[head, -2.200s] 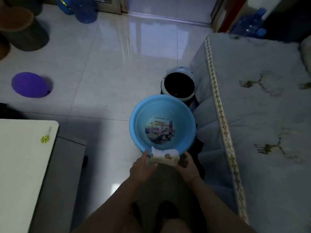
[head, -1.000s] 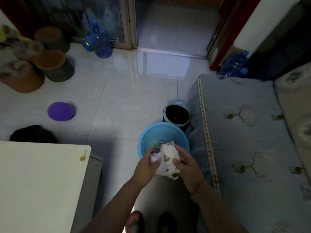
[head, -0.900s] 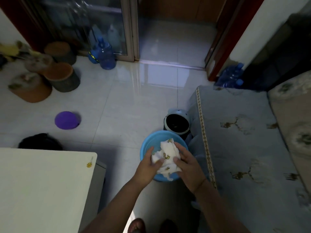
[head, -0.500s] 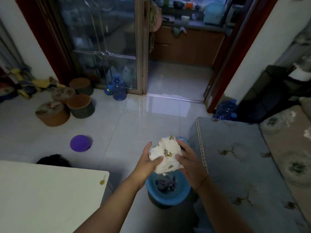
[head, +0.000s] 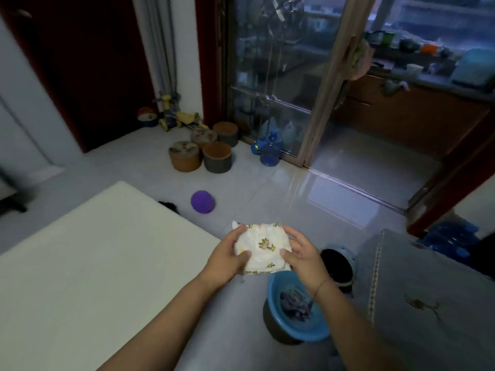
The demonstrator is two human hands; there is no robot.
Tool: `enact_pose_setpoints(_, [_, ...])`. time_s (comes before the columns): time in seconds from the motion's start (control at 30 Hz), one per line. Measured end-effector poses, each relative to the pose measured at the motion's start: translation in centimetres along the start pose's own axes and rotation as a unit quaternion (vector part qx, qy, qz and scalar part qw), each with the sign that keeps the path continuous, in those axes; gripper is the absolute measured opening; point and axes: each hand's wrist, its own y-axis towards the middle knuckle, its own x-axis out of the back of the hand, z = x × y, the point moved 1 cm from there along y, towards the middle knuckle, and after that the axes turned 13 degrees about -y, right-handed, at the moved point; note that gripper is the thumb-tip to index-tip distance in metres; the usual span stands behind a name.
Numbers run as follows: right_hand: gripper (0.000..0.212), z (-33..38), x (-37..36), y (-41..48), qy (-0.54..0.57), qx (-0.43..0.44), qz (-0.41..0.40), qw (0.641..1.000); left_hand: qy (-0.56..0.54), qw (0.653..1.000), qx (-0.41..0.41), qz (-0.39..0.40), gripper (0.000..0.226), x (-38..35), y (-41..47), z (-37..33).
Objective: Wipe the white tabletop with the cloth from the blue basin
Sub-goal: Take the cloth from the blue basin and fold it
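- Both forearms reach in from the bottom edge, hands meeting mid-frame w/ the cloth between them.
- Left hand: grip closed on the cloth's left side, thumb pressed on top, other fingers curled under.
- Right hand: grip closed on the cloth's right side, thumb on the lower edge, fingers wrapped over the top.
- Cloth: white w/ small yellow-green print, bunched, held up in the air, clear of the basin and just off the counter's near right edge.
- Blue basin sits on the floor below-right of the hands, partly behind the right forearm; dark picture on its bottom.
- White counter fills the left side, top bare where seen.
- Grey sofa cover at right, w/ a round dark-centred item beside it; can't tell what it is.
- Farther: purple disc on the tile floor, round stools, blue water jug by the glass door.
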Motion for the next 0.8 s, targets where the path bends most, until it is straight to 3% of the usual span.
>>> enact_pose_setpoints(0.33, [0.052,1.6,-19.8,-4.6,-0.072,0.009,0.266,0.961,-0.024,0.966,0.027,-0.255,0.083,15.7,-18.1,2.0])
enact_pose_setpoints(0.47, [0.052,2.1,-29.0,-9.0,-0.113,0.035,0.355,0.927,-0.028,0.935,0.03,-0.353,0.078,21.2,-27.1,3.7])
enact_pose_setpoints(0.8, [0.049,0.6,-49.7,-25.3,-0.145,0.045,0.476,0.866,-0.078,0.86,0.046,-0.502,0.075,32.9,-49.4,9.7])
